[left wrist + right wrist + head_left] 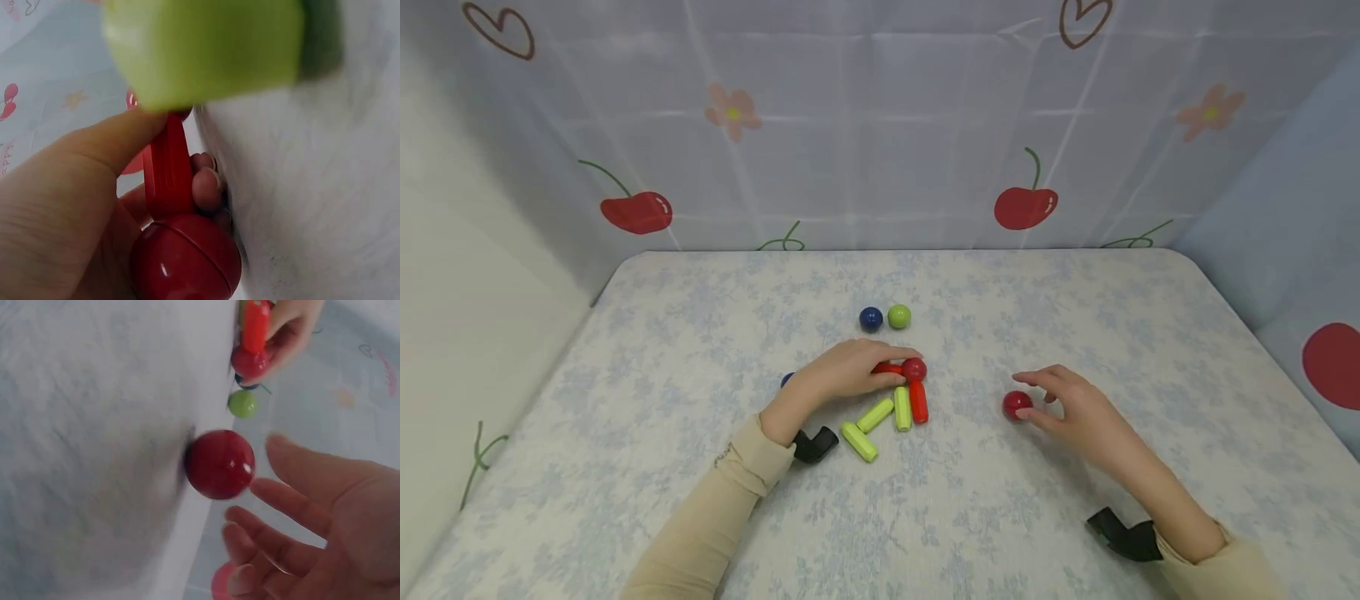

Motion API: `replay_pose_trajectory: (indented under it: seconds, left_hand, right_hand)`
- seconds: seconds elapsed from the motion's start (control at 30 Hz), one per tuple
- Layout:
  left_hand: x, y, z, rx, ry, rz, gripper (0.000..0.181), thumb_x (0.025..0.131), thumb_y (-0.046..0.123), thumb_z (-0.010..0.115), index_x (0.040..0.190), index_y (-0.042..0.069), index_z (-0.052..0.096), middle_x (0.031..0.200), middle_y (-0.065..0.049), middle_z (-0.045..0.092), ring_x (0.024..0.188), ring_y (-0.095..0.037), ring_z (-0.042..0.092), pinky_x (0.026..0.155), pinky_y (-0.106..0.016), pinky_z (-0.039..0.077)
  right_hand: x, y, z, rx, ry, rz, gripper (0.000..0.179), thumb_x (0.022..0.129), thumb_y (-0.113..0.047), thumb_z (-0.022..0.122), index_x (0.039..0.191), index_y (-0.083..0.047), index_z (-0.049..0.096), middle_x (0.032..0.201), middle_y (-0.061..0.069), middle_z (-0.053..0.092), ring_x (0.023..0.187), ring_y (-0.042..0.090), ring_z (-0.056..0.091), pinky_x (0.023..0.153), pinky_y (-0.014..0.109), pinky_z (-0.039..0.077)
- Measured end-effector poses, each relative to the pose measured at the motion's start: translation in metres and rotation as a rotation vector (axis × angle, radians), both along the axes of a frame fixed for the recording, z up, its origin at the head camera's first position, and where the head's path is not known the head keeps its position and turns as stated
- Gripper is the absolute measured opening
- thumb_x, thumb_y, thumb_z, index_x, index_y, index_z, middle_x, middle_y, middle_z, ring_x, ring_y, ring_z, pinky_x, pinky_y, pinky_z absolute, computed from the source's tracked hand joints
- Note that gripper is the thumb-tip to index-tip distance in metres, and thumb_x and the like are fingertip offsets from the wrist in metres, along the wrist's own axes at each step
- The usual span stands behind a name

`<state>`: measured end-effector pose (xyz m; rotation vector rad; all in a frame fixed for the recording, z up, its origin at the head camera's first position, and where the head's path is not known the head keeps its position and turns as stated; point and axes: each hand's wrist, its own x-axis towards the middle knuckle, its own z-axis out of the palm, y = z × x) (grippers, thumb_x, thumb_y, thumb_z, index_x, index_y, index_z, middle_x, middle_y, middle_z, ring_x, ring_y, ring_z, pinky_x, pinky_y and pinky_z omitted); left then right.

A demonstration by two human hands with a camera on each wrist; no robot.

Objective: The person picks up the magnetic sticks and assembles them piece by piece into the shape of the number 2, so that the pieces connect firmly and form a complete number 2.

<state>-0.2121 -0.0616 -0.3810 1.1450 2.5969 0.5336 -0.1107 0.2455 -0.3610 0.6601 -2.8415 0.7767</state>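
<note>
In the head view my left hand point(850, 367) lies over a red rod point(888, 368) joined to a red ball point(914, 370). A second red rod point(919, 402) runs from that ball toward me. The left wrist view has fingers and thumb curled round the gripped rod point(167, 169), with a red ball point(186, 257) at its near end and part of another beyond the thumb. My right hand point(1078, 417) is at a loose red ball point(1017, 405) on the table. Its fingers and thumb are spread beside that ball point(220, 464) in the right wrist view.
Near my left hand lie several yellow-green rods point(859, 442). A blue ball point(871, 319) and a green ball point(898, 316) sit farther back. Another blue ball point(787, 379) is mostly hidden behind the left wrist. A patterned cloth covers the table point(970, 517); a printed curtain point(880, 125) hangs behind.
</note>
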Motion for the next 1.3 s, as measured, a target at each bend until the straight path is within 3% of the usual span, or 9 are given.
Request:
replay_pose_trajectory:
  seconds: [0.13,0.2,0.27,0.37,0.53,0.67,0.93,1.13,1.3]
  left_hand:
    - [-0.005,0.0,-0.002,0.0,-0.051,0.01,0.044,0.095,0.035,0.056,0.137,0.026,0.05,0.129,0.003,0.054,0.093,-0.011,0.052,0.085,-0.029,0.041]
    - [-0.006,0.0,-0.003,-0.002,-0.073,0.016,0.044,0.094,0.037,0.056,0.137,0.027,0.049,0.13,0.003,0.054,0.093,-0.011,0.053,0.085,-0.029,0.041]
    - [-0.007,0.0,-0.003,-0.002,-0.083,0.018,0.045,0.094,0.037,0.056,0.138,0.027,0.049,0.13,0.002,0.054,0.093,-0.011,0.052,0.085,-0.029,0.041]
    - [-0.007,0.0,-0.004,-0.002,-0.088,0.018,0.045,0.095,0.036,0.056,0.138,0.026,0.049,0.129,0.001,0.054,0.091,-0.013,0.052,0.084,-0.03,0.042]
    - [-0.007,-0.001,-0.003,0.013,-0.085,0.019,0.043,0.094,0.035,0.056,0.136,0.025,0.051,0.131,0.001,0.053,0.108,-0.013,0.053,0.092,-0.032,0.04]
    - [-0.006,0.0,-0.002,0.028,-0.098,0.014,0.042,0.094,0.034,0.057,0.135,0.025,0.052,0.13,0.002,0.054,0.102,-0.011,0.054,0.091,-0.031,0.041]
    - [-0.005,0.001,0.001,0.027,-0.085,0.007,0.042,0.095,0.032,0.056,0.135,0.024,0.052,0.126,0.002,0.056,0.088,-0.011,0.053,0.085,-0.03,0.042]
    - [-0.003,0.001,0.002,0.014,-0.088,0.014,0.043,0.095,0.033,0.056,0.136,0.024,0.051,0.128,0.002,0.055,0.091,-0.01,0.053,0.086,-0.029,0.042]
    - [-0.001,0.001,0.003,0.012,-0.052,0.015,0.043,0.094,0.031,0.058,0.136,0.021,0.052,0.128,0.0,0.056,0.096,-0.01,0.054,0.087,-0.03,0.042]
  right_hand:
    - [-0.002,-0.005,-0.01,0.038,-0.035,0.059,0.042,0.076,-0.006,0.078,0.115,-0.001,0.063,0.098,0.008,0.057,0.076,0.018,0.054,0.06,0.029,0.047]
    - [-0.002,-0.01,-0.012,0.022,-0.052,0.065,0.038,0.077,-0.007,0.077,0.112,-0.001,0.063,0.096,0.007,0.058,0.076,0.017,0.055,0.06,0.029,0.047]
    - [-0.001,-0.016,-0.014,-0.028,-0.124,0.071,0.034,0.08,-0.01,0.074,0.111,-0.002,0.064,0.094,0.004,0.059,0.075,0.014,0.056,0.061,0.029,0.048]
    - [0.0,-0.032,-0.017,-0.194,-0.35,0.114,0.032,0.086,-0.017,0.07,0.113,-0.001,0.063,0.095,0.003,0.062,0.077,0.014,0.06,0.063,0.028,0.05]
    - [0.002,-0.063,-0.024,-0.623,-0.843,0.183,0.044,0.094,-0.017,0.06,0.124,0.013,0.05,0.105,0.017,0.062,0.087,0.028,0.065,0.075,0.035,0.052]
    - [0.004,-0.075,-0.028,-0.81,-1.042,0.152,0.052,0.095,-0.017,0.057,0.13,0.017,0.04,0.115,0.023,0.058,0.095,0.031,0.063,0.082,0.037,0.049]
    - [0.0,-0.079,-0.031,-0.921,-1.13,0.099,0.053,0.097,-0.017,0.053,0.131,0.02,0.035,0.116,0.024,0.057,0.099,0.029,0.062,0.087,0.037,0.046]
    - [-0.004,-0.081,-0.034,-0.953,-1.137,0.099,0.052,0.098,-0.016,0.051,0.131,0.02,0.034,0.117,0.025,0.056,0.102,0.03,0.061,0.087,0.036,0.046]
    - [-0.004,-0.081,-0.035,-0.973,-1.139,0.115,0.051,0.098,-0.015,0.05,0.131,0.02,0.034,0.119,0.025,0.055,0.104,0.031,0.059,0.088,0.035,0.045]
